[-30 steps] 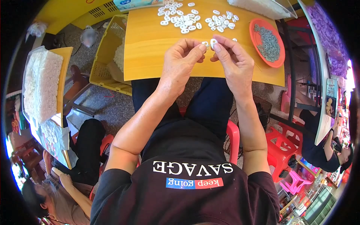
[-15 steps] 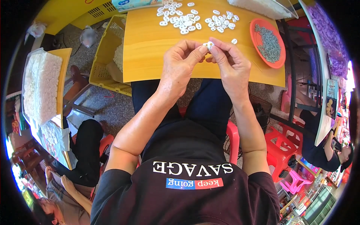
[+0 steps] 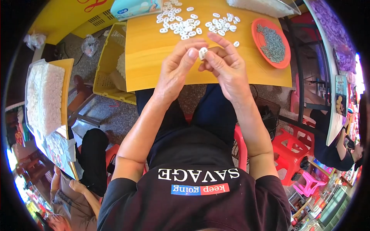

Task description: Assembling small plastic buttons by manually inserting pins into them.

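Observation:
Above the near half of the wooden table, my right hand [image 3: 227,65] pinches a small white oval plastic piece [image 3: 202,53] between thumb and fingers. My left hand [image 3: 175,65] is just beside it, its thumb a little off the piece and its fingers stretched behind; it appears to hold nothing. Beyond my hands lies a loose pile of white oval pieces with dark holes [image 3: 181,26], with a second, smaller pile [image 3: 220,26] to its right. One single white oval piece [image 3: 236,44] lies apart near my right fingers.
An orange-red plate [image 3: 256,38] of small grey metal parts sits at the table's right. A clear bin of white pieces [image 3: 266,7] and a blue-white packet [image 3: 135,8] stand at the far edge. A yellow crate [image 3: 104,73] is left of the table [image 3: 146,69]. Other people sit on both sides.
Both hands have come slightly nearer and to the left. My left thumb and fingers have parted from the white piece, which now stays in my right hand, turned to another angle.

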The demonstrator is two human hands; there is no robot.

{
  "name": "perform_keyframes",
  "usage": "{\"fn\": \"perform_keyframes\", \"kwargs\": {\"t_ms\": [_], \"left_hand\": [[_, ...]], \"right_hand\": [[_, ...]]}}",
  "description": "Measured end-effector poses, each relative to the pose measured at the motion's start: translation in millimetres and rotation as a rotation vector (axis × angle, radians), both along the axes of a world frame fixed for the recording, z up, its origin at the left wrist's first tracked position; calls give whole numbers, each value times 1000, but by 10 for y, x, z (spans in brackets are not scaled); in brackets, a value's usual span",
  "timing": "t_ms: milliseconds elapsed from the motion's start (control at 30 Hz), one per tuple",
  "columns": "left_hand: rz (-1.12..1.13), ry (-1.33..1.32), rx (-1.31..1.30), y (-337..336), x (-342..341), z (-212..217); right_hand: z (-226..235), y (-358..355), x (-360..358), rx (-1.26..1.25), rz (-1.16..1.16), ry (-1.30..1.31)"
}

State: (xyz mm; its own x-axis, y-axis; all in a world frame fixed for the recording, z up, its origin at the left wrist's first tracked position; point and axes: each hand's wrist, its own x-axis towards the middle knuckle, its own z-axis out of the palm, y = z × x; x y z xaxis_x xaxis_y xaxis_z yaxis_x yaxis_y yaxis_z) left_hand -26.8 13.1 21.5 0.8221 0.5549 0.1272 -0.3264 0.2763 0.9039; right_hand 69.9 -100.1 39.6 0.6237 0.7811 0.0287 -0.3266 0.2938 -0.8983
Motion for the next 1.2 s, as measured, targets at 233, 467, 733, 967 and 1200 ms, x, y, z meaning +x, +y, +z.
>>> {"fn": "perform_keyframes", "kwargs": {"t_ms": [233,467,733,967,1200], "left_hand": [[-212,-161,-168,-17,-144,-38],[-140,-288,-131,38,-199,-70],[70,-151,-42,332,-297,-4],[493,301,243,1315,-844,-361],[740,465,551,1359,-978,-455]], "right_hand": [[24,61,-198,96,115,264],[10,172,-313,200,137,242],[37,300,-155,-38,86,-83],[-319,159,849,-519,-536,-1504],[-383,215,874,-606,-454,-1614]]}}
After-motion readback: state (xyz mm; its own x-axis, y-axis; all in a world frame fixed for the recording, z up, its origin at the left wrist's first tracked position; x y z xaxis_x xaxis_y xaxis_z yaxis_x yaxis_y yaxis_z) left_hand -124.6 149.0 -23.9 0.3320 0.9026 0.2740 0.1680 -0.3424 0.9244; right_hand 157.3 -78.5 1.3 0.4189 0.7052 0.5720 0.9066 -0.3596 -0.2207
